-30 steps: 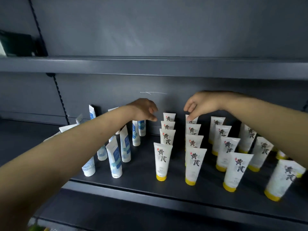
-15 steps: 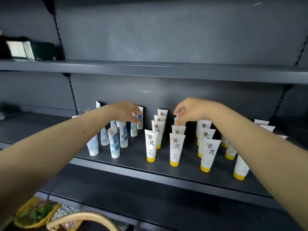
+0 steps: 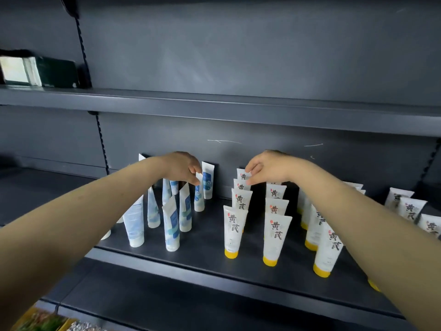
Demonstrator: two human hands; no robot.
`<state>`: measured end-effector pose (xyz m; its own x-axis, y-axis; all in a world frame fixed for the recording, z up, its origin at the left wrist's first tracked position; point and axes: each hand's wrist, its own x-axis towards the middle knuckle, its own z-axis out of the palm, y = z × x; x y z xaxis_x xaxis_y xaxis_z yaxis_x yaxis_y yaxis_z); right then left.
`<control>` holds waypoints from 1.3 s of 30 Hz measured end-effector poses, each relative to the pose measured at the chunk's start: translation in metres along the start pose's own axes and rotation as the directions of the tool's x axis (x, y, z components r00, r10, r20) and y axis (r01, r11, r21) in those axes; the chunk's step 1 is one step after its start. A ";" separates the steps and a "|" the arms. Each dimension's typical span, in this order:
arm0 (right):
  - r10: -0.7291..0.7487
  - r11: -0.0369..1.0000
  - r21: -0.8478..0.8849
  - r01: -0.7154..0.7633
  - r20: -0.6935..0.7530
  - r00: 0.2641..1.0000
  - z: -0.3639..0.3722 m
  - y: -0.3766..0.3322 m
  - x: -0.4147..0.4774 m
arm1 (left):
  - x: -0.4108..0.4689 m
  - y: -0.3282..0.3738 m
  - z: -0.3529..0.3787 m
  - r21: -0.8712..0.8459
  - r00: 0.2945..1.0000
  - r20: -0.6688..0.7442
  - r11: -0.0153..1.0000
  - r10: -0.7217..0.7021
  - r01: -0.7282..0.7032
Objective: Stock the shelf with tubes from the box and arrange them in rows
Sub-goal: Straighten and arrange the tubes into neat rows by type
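While my left hand still pinches the crimped top of a blue-and-white tube near the back of the shelf, thumb and fingertips drawn narrow on it, my right hand has slid leftward since half a second ago. Then its fingers hung over the second file of yellow-capped tubes; now they are at the first file, thumb and forefinger curled close around the top corner of the rearmost yellow-capped tube. That tube stands upright against the back panel, three more lined up in front of it. The tube in my left hand stands on its cap just beside a taller blue one, with the other blue-and-white tubes loosely grouped to its left, some leaning. The shelf also fills more of my view than it did.

Every yellow-capped tube carries the black brush characters 黄芪 down its white face, with a small red seal at the upper left. The blue tubes' print is too small for me to read. A dark green box sits on the upper shelf at far left, its lettering unreadable
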<state>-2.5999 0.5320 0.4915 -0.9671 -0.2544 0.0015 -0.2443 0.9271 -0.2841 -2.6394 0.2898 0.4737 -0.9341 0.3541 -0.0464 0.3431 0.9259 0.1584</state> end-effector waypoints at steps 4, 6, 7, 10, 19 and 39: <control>0.014 1.000 0.015 -0.014 0.010 1.000 0.010 -0.003 0.064 | 0.047 -0.038 0.007 -0.094 0.999 0.001 0.994 0.051 -0.051; 0.025 0.999 0.022 -0.026 0.005 1.000 0.017 -0.003 0.096 | 0.072 -0.056 0.013 -0.118 0.996 -0.022 0.989 0.088 -0.090; 0.027 1.000 0.013 -0.028 0.010 1.000 0.022 -0.002 0.111 | 0.085 -0.065 0.016 -0.133 0.993 -0.030 0.985 0.110 -0.113; 0.028 1.000 -0.003 -0.028 0.045 0.999 0.035 0.001 0.153 | 0.118 -0.085 0.029 -0.213 0.990 -0.032 0.966 0.141 -0.144; 0.001 1.000 0.018 -0.003 0.095 0.995 0.055 -0.002 0.235 | 0.165 -0.112 0.044 -0.209 0.964 -0.103 0.943 0.244 -0.261; 0.006 0.990 -0.133 -0.038 -0.230 0.973 0.093 0.007 0.278 | 0.176 -0.110 0.066 -0.623 0.989 -0.069 0.769 0.128 -0.143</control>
<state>-2.8635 0.4420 0.4011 -0.9591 -0.1785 0.2198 -0.2148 0.9644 -0.1541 -2.8349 0.2592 0.3835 -0.8872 0.4593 0.0426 0.3355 0.5792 0.7429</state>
